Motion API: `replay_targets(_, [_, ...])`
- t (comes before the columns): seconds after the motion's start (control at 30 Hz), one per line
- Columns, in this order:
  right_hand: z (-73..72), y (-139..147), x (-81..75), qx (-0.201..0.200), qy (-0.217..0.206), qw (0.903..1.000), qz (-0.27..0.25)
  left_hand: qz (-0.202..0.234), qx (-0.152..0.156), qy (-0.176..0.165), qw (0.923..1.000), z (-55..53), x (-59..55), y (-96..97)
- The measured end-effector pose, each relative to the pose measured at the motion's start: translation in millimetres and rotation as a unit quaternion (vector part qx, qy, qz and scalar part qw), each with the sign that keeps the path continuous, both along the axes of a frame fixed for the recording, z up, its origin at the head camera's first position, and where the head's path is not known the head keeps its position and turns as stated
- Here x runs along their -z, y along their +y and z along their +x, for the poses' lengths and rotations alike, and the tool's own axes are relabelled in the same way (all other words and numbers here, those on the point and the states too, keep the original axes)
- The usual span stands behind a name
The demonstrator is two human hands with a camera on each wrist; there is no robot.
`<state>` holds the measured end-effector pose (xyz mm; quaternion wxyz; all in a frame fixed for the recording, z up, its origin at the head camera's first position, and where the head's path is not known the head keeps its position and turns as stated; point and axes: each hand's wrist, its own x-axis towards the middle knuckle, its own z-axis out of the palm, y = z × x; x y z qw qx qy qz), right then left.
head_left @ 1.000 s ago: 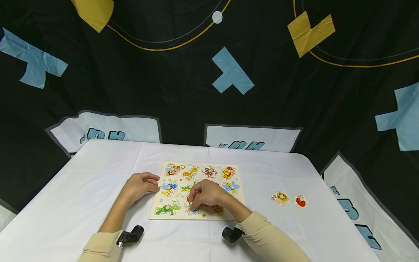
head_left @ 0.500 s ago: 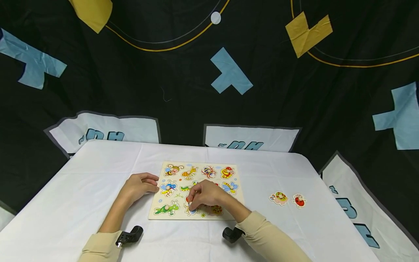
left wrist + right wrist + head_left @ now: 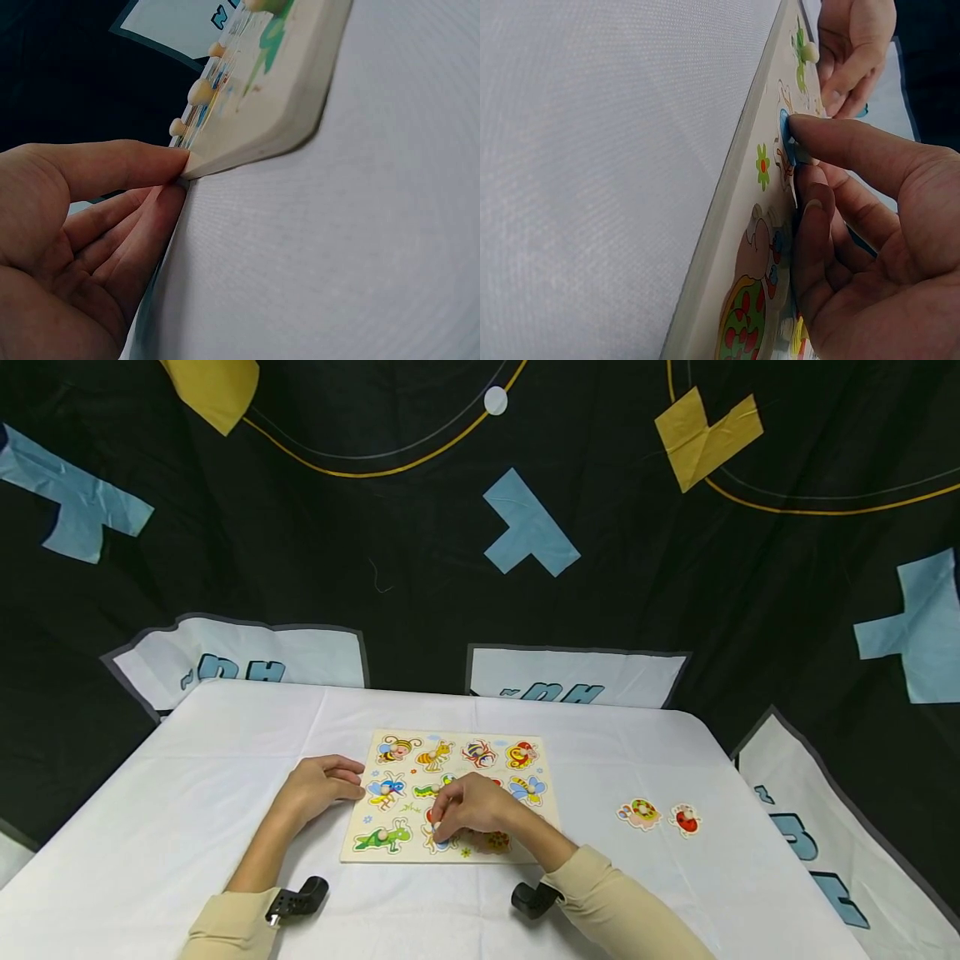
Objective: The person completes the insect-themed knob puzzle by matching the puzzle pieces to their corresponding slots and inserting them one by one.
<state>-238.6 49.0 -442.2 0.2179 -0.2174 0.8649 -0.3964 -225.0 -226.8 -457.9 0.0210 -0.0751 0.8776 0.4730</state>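
Observation:
A wooden knob puzzle board (image 3: 360, 857) with colourful insect pieces lies in the middle of the table. My left hand (image 3: 311, 789) rests at its left edge, thumb and fingertips touching the rim in the left wrist view. Over the bottom row, my right hand (image 3: 472, 806) pinches a blue-bodied insect puzzle piece (image 3: 785, 129), thumb against its blue part. The fingers hide most of this piece and its knob. Beside it in the right wrist view is a picture of a creature with a red-spotted green shell (image 3: 742, 319). A grasshopper piece (image 3: 383, 837) sits at bottom left.
Two loose puzzle pieces lie right of the board: a spotted-shell creature (image 3: 640, 814) and a red ladybird (image 3: 686, 819). A white cloth (image 3: 600, 902) covers the table. Behind it hangs a black curtain (image 3: 420, 543) with blue and yellow shapes.
Almost nothing: both hands keep their places, the right one still on the insect piece. The head view shifted very slightly.

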Motion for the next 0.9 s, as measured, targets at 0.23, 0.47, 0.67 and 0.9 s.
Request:
replay_targets(0.23, [0.7,0,0.1,0.001,0.009,1.0,0.001,-0.003,-0.005,-0.003,1.0,0.5,-0.7,0.9])
replay_targets(0.47, [2.7,6,1.1,0.012,-0.002,0.9996,-0.024,-0.002,-0.006,-0.003,1.0,0.5,-0.8,1.4])
replay_targets(0.67, [6.0,12,2.5,0.042,-0.004,0.9971,-0.063,-0.001,-0.007,-0.003,1.0,0.4,-0.6,1.1])
replay_targets(0.9, [7.1,25,1.2,0.084,0.01,0.9931,-0.081,-0.001,-0.005,-0.001,1.0,-1.3,-0.4,0.4])
